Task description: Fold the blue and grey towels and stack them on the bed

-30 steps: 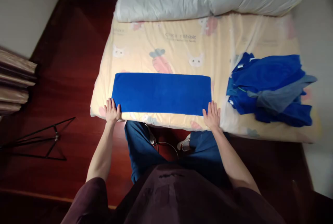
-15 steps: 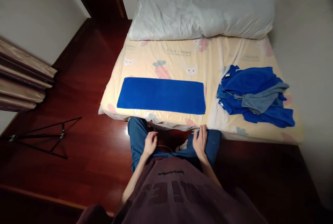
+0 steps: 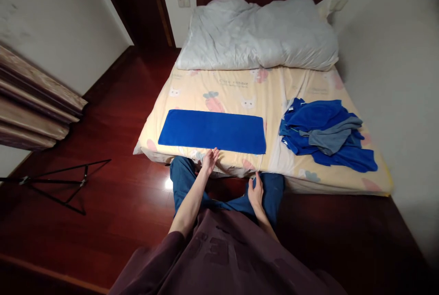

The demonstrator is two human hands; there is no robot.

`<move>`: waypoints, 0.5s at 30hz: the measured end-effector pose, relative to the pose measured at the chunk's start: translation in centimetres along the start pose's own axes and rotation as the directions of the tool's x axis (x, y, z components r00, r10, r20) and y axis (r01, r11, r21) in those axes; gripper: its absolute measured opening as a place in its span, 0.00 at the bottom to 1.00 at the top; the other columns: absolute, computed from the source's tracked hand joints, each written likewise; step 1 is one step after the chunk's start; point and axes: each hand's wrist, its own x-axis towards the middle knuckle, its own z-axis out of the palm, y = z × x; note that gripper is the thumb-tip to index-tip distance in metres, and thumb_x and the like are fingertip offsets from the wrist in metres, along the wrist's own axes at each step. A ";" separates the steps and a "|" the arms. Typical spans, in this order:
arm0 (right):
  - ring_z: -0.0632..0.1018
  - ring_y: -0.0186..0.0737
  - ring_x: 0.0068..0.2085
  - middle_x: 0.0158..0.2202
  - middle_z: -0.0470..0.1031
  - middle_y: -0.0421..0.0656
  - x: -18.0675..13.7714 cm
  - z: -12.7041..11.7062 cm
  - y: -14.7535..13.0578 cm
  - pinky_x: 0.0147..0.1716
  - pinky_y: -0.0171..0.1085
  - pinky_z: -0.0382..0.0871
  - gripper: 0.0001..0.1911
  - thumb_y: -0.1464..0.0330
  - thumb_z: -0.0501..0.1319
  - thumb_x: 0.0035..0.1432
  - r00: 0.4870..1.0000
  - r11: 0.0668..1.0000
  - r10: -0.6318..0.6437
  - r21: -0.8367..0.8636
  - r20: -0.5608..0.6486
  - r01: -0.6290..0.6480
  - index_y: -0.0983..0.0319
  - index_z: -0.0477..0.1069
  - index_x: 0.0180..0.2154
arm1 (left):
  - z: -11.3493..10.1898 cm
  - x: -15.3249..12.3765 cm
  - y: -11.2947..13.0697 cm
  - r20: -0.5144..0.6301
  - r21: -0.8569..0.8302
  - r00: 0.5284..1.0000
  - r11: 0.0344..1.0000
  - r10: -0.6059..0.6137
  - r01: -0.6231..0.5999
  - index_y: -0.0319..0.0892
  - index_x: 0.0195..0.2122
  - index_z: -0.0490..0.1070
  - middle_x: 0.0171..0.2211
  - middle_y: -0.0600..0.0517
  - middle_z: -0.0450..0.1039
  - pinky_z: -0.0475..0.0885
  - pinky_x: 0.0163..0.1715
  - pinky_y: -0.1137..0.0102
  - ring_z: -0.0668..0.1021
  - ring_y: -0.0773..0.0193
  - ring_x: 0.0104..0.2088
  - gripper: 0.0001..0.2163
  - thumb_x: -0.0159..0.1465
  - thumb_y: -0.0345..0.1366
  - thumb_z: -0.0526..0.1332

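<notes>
A blue towel (image 3: 212, 131) lies flat and smooth on the bed, its long side along the front edge. My left hand (image 3: 210, 161) is raised at the middle of the towel's near edge, fingers stretched out and nothing in them; whether the fingertips touch the cloth I cannot tell. Over my right thigh rests my right hand (image 3: 256, 190), open and holding nothing, the fingers pointing at the bed's edge. On the right of the bed sits a crumpled pile of blue cloths (image 3: 322, 114) with a grey cloth (image 3: 331, 136) on top.
The bed (image 3: 192, 89) has a yellow patterned sheet, with a folded grey-white quilt (image 3: 254, 39) across its far end. Black tripod legs (image 3: 56, 180) stand on the dark red floor at left, near a curtain (image 3: 37, 107). A wall runs along the right.
My left hand has moved forward from my lap to the towel's near edge. My right hand stays over my thigh, slightly turned. The view has tilted up, showing more of the headboard.
</notes>
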 end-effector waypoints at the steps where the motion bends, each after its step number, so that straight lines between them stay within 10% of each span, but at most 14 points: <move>1: 0.75 0.59 0.64 0.63 0.73 0.58 -0.1 0.0 -0.2 0.62 0.59 0.71 0.33 0.49 0.46 0.69 1.000 1.000 0.007 -0.001 0.004 -0.007 0.59 0.65 0.66 | 0.2 0.3 0.1 -0.015 -0.018 1.000 1.000 -0.012 0.012 0.37 0.48 0.73 0.53 0.39 0.78 0.79 0.41 0.73 0.83 0.65 0.42 0.07 0.71 0.28 0.59; 9: 0.81 0.58 0.55 0.54 0.78 0.57 1.3 -0.4 -3.3 0.56 0.58 0.77 0.28 0.53 0.47 0.68 0.999 0.998 -0.002 0.058 0.053 -0.001 0.57 0.73 0.59 | -0.4 2.1 0.1 -0.067 0.010 0.997 0.999 -0.043 0.043 0.39 0.50 0.75 0.55 0.41 0.78 0.75 0.32 0.79 0.83 0.68 0.39 0.08 0.71 0.33 0.62; 15: 0.82 0.51 0.47 0.49 0.80 0.53 11.7 1.5 -9.5 0.48 0.48 0.80 0.21 0.60 0.50 0.69 0.921 0.971 -0.227 0.143 0.315 0.191 0.59 0.80 0.45 | -0.9 3.5 -1.1 -0.110 0.055 0.994 0.998 0.013 -0.007 0.40 0.50 0.75 0.62 0.40 0.73 0.71 0.27 0.77 0.84 0.61 0.46 0.10 0.69 0.36 0.64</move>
